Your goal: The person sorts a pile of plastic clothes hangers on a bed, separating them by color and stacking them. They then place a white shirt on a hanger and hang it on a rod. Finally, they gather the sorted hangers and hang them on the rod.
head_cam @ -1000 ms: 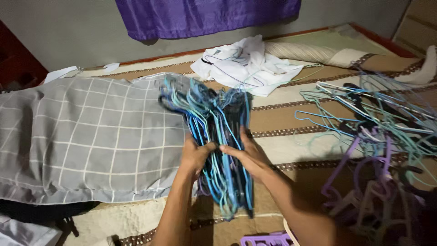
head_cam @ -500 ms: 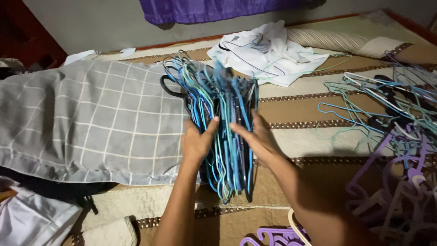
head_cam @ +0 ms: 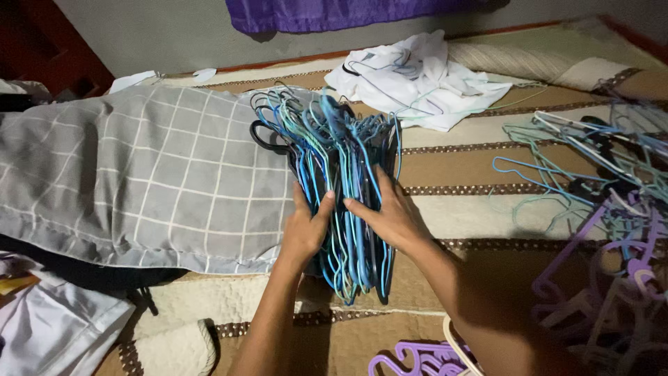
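At frame centre, the thick bundle of blue and teal wire hangers (head_cam: 341,188) stands squeezed between the left hand (head_cam: 306,230) and right hand (head_cam: 390,219); since a moment ago both palms have pressed closer, tightening the stack on the striped mat (head_cam: 459,167) beside the grey checked pillow (head_cam: 139,181).

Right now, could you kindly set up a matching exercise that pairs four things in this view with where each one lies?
Things:
1. Stacked bundle of blue and teal wire hangers
2. Grey checked fabric pillow
3. Crumpled white cloth garment
4. Loose tangle of blue and purple hangers

Places:
A. Far side of the striped mat, below the purple curtain
B. Right edge of view
C. Between the left hand and right hand
D. Left of the bundle

Pairs: 1-C, 2-D, 3-A, 4-B
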